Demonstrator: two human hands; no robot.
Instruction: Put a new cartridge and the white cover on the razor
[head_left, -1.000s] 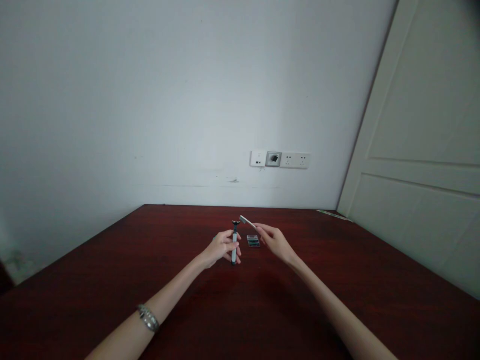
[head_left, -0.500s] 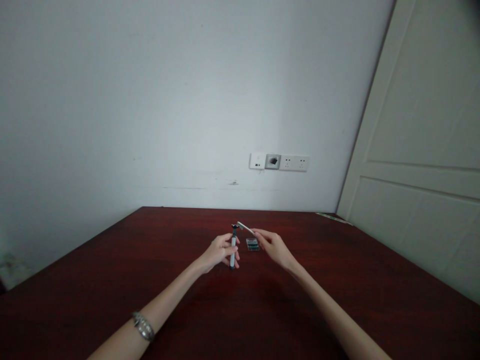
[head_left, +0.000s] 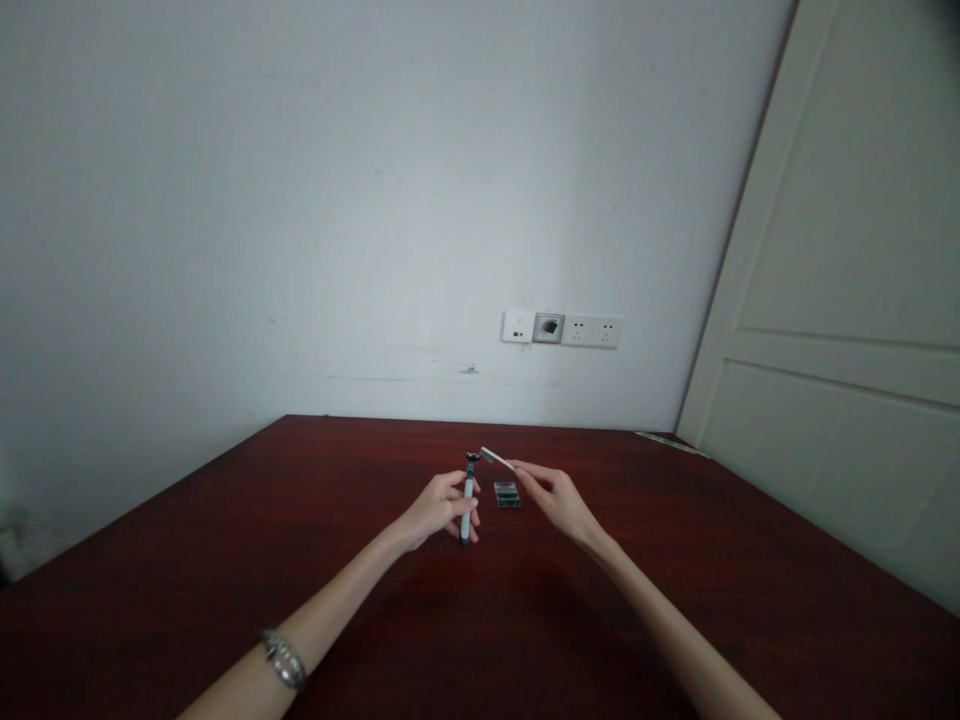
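My left hand (head_left: 440, 508) is closed around the pale handle of a razor (head_left: 468, 497), which stands nearly upright with its dark head at the top. My right hand (head_left: 553, 492) pinches the end of a small white toothbrush (head_left: 498, 459). The bristle end points left and hangs just beside the razor's head, with a slight gap visible. Behind and between the hands, a small clear case (head_left: 507, 494) with dark green contents lies on the table.
The dark red wooden table (head_left: 337, 620) reaches back to a pale wall (head_left: 375, 200). Sockets and switch plates (head_left: 561, 328) are set in the wall. A white panelled door (head_left: 840, 300) stands at the right. A pale strip (head_left: 673, 444) lies along the table's far right edge.
The toothbrush has drawn slightly to the right, away from the razor's head. The left hand keeps hold of the razor in nearly the same place.
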